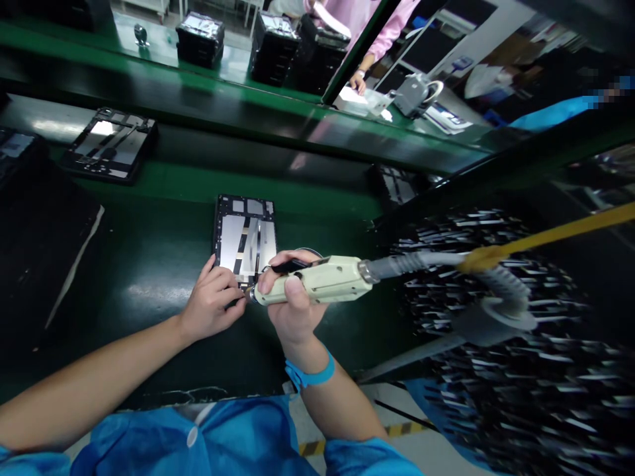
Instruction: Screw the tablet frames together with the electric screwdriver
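An open tablet chassis (244,233) with a silver inner plate lies on the green work surface (163,264) in front of me. My right hand (292,301) grips a cream electric screwdriver (322,280), its tip pointing left at the chassis's near edge. My left hand (213,301) rests on the near left corner of the chassis, fingers curled right beside the screwdriver tip; whether it pinches something is hidden. A blue strap (310,375) circles my right wrist.
A grey hose and a yellow cable (560,231) run right from the tool. A second chassis (110,143) lies far left. Black tray stacks (272,46) stand on the far bench, where a person in pink (367,39) works. A dark tray (40,231) sits left.
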The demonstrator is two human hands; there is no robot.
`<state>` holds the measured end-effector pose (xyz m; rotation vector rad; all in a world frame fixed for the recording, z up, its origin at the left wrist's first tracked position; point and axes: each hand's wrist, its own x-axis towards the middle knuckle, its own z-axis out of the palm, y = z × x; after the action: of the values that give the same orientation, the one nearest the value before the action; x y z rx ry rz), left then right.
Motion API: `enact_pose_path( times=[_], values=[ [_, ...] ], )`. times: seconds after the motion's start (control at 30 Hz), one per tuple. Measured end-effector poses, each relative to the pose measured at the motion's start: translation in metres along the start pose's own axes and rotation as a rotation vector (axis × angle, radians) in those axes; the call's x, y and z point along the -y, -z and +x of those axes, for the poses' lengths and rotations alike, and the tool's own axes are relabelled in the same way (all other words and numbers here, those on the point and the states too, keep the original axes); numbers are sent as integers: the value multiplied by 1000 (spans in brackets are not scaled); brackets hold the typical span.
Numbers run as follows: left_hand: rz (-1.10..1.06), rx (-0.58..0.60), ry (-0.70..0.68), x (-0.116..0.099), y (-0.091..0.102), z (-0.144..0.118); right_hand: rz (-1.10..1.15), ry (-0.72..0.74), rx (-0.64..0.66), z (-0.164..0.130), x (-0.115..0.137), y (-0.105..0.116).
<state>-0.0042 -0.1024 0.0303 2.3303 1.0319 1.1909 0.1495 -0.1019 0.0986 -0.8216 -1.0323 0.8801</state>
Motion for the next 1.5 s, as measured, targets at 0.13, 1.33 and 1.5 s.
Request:
enact_pose_path(
  times=[0.13,1.33,1.5],
  values=[
    [-12,7,0,2,-1,0,-14,28,-20,1,1,1],
    [-29,25,-4,4,-2,-1,-30,29,-51,-2,-2,4],
    [-29,44,47,4,-2,-1,-35,15,-28,-4,-8,6]
  ],
)
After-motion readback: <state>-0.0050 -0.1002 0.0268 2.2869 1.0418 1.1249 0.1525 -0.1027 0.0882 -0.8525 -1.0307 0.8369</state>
